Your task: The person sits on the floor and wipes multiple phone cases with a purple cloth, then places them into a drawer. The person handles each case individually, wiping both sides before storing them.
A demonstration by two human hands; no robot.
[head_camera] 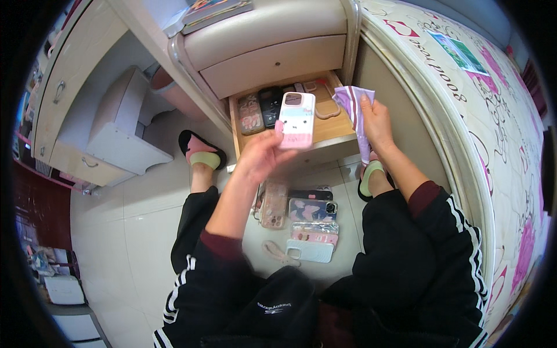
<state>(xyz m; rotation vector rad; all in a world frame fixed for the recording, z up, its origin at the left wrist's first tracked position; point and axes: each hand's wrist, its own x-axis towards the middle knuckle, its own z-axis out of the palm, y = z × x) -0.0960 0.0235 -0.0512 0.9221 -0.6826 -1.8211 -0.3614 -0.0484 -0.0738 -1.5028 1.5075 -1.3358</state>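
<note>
My left hand (263, 155) holds a white and pink phone case (297, 119) with a small face on it, above the front of an open wooden drawer (343, 132). A folded purple cloth (354, 104) with a dark stripe hangs from my right hand (377, 124), at the drawer's right corner. Inside the drawer lie a clear case with pink figures (250, 114), a black case (269, 104) and a beige ring-shaped thing (328, 114). On the floor between my legs are several more cases, among them a butterfly-patterned one (311, 210) and a pale blue one (310, 251).
A plush bunny-eared thing (278, 253) lies beside the floor cases. The bed with a floral mattress (439, 65) stands close on the right. To the left are a white stool-like unit (119, 117), a pink bin (174, 93) and a desk. Books (217, 13) rest above the drawers.
</note>
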